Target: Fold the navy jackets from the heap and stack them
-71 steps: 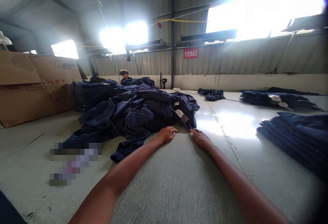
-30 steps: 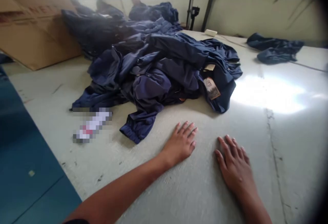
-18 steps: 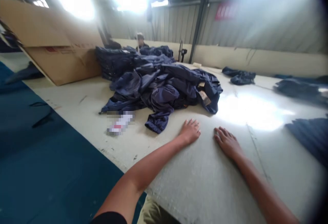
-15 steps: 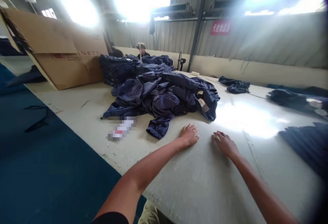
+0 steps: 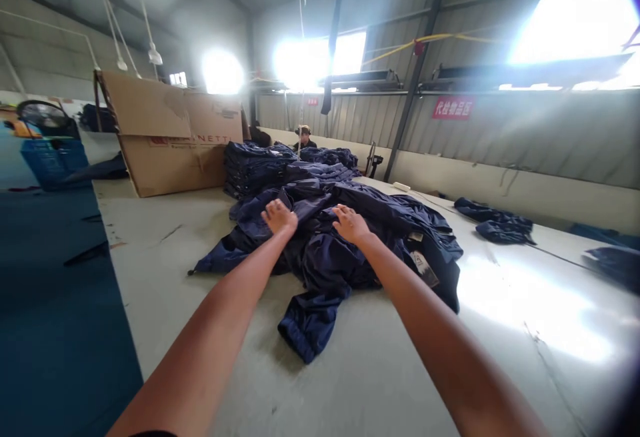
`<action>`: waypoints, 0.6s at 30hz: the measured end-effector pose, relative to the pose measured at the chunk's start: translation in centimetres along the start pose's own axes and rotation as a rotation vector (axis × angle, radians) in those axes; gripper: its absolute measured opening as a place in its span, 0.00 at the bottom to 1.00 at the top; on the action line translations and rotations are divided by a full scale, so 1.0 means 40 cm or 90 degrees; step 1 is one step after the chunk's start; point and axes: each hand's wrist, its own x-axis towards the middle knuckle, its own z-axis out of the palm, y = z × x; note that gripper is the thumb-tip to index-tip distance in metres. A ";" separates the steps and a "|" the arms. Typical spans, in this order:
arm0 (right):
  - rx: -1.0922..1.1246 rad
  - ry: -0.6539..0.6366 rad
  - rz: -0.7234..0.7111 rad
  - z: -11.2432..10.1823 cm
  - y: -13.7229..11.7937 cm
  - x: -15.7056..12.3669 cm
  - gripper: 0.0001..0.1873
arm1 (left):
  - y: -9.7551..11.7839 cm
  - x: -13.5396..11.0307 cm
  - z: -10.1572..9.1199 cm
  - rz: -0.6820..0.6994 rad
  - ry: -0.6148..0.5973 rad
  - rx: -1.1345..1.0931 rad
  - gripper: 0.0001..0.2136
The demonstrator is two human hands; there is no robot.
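Observation:
A heap of navy jackets (image 5: 325, 264) lies crumpled on the pale table (image 5: 380, 370), one sleeve (image 5: 310, 324) stretched out toward me. Over the near left part of the heap is my left hand (image 5: 279, 217), open with fingers apart. My right hand (image 5: 351, 224) reaches over the heap's middle, its fingers extended and nothing visibly gripped. Whether either palm presses on the cloth, I cannot tell. Printed hang tags (image 5: 424, 267) show on the heap's right side.
A large cardboard box (image 5: 175, 164) stands at the back left, beside stacked navy garments (image 5: 257, 164). More dark garments (image 5: 495, 220) lie along the right side. Behind the stack a person (image 5: 303, 136) is partly visible. The table's left edge borders a blue floor (image 5: 60, 304).
Both hands have moved forward and left from the bare tabletop to over the jacket heap. My view has tilted up and turned left. The blurred white item near the heap no longer shows.

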 end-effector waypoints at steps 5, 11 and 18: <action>0.089 0.004 -0.027 0.094 -0.003 0.019 0.27 | -0.087 0.074 0.078 -0.143 -0.118 0.021 0.17; 0.224 0.045 0.043 0.109 0.052 -0.031 0.23 | -0.014 0.049 0.155 -0.079 -0.160 -0.001 0.24; 0.397 0.024 0.151 0.042 0.084 -0.117 0.20 | 0.075 -0.094 0.110 0.073 -0.102 -0.078 0.21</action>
